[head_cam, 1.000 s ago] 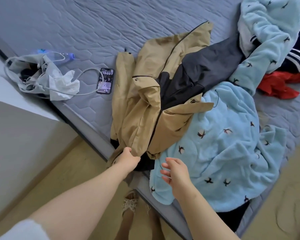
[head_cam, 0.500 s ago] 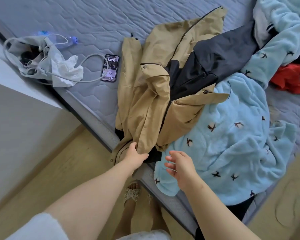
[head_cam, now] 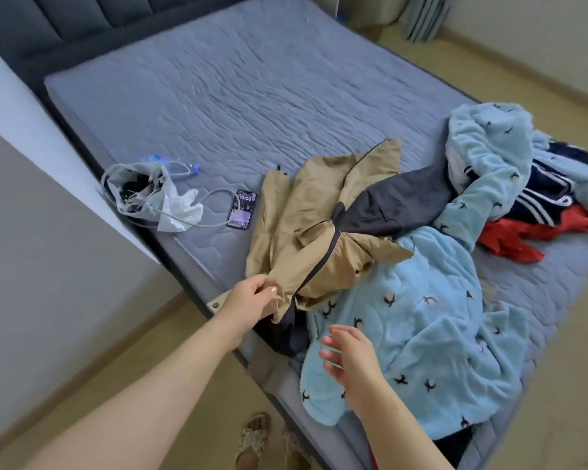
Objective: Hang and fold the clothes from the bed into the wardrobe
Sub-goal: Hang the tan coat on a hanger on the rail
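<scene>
A tan jacket with a dark grey lining [head_cam: 306, 232] lies crumpled near the bed's near edge. My left hand [head_cam: 252, 300] grips its lower hem at the mattress edge. My right hand [head_cam: 350, 354] hovers open, fingers spread, over the near part of a light blue fleece with black bird prints [head_cam: 421, 317], which spreads to the right of the jacket. A second blue fleece piece [head_cam: 486, 154], a navy striped garment [head_cam: 540, 195] and a red garment [head_cam: 523, 235] are heaped at the far right of the bed.
The grey quilted mattress [head_cam: 235, 96] has a phone [head_cam: 242, 209], a white cable, a drawstring bag with tissue [head_cam: 143, 195] and a water bottle [head_cam: 174, 166] at its left side. A grey wall panel stands at the left. Sandalled feet [head_cam: 255, 442] stand on the tan floor.
The view has tilted up and pulled back, showing more of the bed. My left hand has tightened on the jacket hem and lifted it a little. My right hand has drawn back slightly.
</scene>
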The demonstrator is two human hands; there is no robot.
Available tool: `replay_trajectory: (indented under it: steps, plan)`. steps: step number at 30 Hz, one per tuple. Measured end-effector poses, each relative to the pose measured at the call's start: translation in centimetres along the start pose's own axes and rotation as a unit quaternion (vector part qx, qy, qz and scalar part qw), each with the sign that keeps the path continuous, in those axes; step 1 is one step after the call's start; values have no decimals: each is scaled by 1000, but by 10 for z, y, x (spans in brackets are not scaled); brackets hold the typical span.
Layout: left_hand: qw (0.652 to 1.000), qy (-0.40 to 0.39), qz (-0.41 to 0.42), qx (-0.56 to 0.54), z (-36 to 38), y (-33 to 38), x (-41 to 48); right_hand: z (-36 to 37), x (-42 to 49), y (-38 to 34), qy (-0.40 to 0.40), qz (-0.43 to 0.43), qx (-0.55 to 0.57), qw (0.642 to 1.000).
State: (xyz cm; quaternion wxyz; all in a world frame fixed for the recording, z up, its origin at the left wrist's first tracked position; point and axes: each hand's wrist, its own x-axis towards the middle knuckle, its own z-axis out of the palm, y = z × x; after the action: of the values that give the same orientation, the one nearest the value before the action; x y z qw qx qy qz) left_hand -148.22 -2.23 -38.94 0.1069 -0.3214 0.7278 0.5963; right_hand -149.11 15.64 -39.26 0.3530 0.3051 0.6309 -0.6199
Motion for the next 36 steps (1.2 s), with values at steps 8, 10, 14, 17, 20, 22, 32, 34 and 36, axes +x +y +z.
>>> replay_trajectory:
  steps: [8,10,14,17,20,22,32,34,36]
  plan:
    - [986,-64,108,-108,-28,106,-77,-4,-73,-61,-17,-162,-5,987]
    - [967,-85,127,-206,-35,133,-95,-8,-89,-78,-16,-205,1,979]
    - [920,-94,173,-339,-33,191,-121,-8,-118,-99,-71,-284,42,955]
    - [892,-102,197,-395,-34,228,-136,-5,-133,-109,-135,-332,60,932]
    - [883,-107,221,-401,-37,251,-147,1,-145,-113,-203,-389,25,898]
    - [888,-104,226,-387,-35,260,-153,4,-147,-115,-173,-423,-60,888]
    - [865,173,461,-99,-62,328,-183,4,-189,-215,49,-539,-38,840]
    - [842,138,505,-128,-65,348,-200,8,-213,-241,30,-566,-16,824]
    - [799,135,562,-166,-71,363,-220,7,-241,-266,8,-608,10,794]
